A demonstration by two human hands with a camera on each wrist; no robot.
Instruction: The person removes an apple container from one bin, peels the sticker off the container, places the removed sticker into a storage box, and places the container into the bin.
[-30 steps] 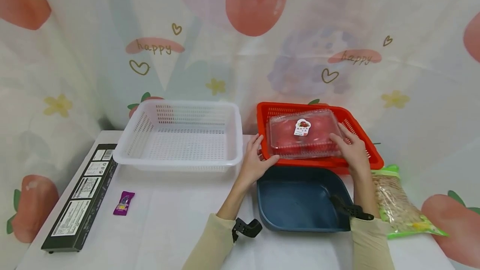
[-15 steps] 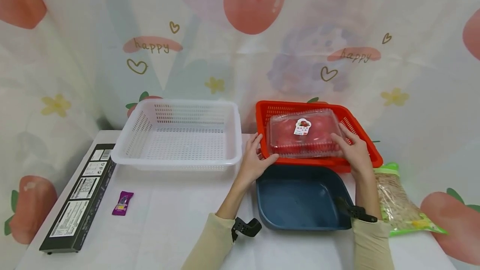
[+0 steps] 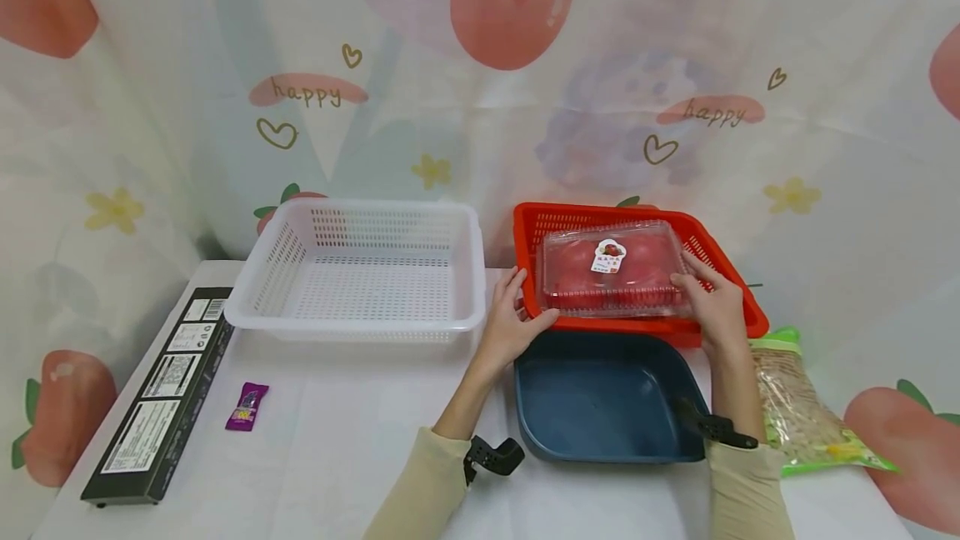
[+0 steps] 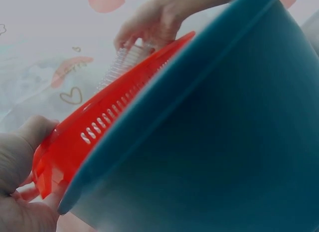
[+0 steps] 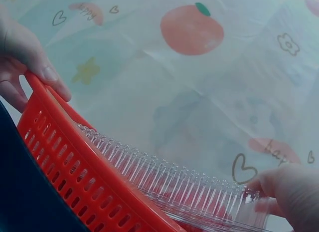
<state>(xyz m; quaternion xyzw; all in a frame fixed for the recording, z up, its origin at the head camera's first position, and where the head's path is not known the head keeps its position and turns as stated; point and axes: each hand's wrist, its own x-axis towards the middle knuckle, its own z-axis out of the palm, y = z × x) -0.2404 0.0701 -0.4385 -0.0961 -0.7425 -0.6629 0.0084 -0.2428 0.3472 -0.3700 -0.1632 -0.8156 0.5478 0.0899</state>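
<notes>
In the head view, a clear plastic box (image 3: 573, 265) of round red fruit, with a white label on its lid, lies in the red perforated basket (image 3: 622, 326). My left hand (image 3: 508, 325) pinches the near left corner of that basket, thumb on the rim and fingers outside the wall. My right hand (image 3: 716, 298) holds the box by its right end, inside the basket. The right wrist view shows the box's ridged side (image 5: 169, 182) rising above the basket rim, with the right fingertips on its end. In the left wrist view, a dark blue basin (image 4: 209, 117) hides much of the basket.
The blue basin (image 3: 600, 407) stands directly in front of the red basket, under the right forearm. A white perforated basket (image 3: 360, 326) is to the left. Farther left lie a purple packet (image 3: 246, 407) and a long black box (image 3: 168, 394). A bag of tan pieces (image 3: 795, 407) lies right.
The fruit box has shifted slightly to the right within the red basket, and the right hand has moved right with it. My left hand stays at the basket's corner.
</notes>
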